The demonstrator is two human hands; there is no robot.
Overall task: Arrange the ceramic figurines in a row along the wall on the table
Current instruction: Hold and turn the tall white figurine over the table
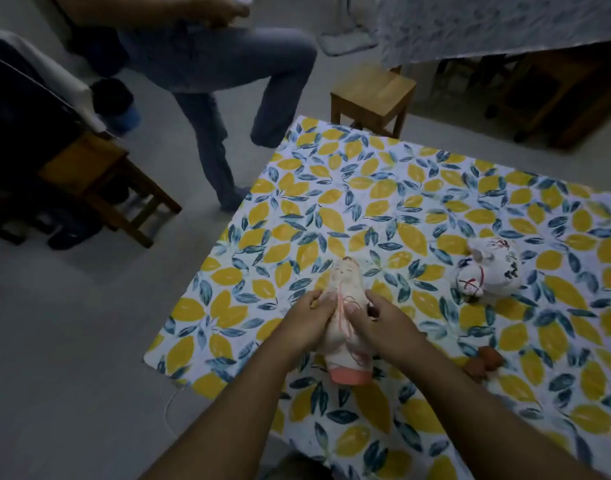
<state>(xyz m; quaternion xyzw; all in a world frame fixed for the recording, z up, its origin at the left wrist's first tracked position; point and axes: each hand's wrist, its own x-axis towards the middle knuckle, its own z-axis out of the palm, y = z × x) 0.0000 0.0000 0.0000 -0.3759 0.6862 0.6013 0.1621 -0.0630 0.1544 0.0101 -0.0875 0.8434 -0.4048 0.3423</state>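
A tall white ceramic figurine [345, 282] with a pink base and a painted face lies tilted over the table [383, 188], which has a yellow-leaf cloth. My left hand [306, 323] grips its left side and my right hand [375, 320] grips its right side. A white cat-like figurine [487, 271] with red and black markings lies on its side to the right, apart from my hands. A small orange-brown figurine [486, 363] shows partly behind my right forearm.
Another person in jeans [228, 71] stands beyond the table's left corner. A wooden stool [373, 95] sits past the far edge, another stool [100, 181] at left. A cloth-covered table [487, 26] stands at the back right.
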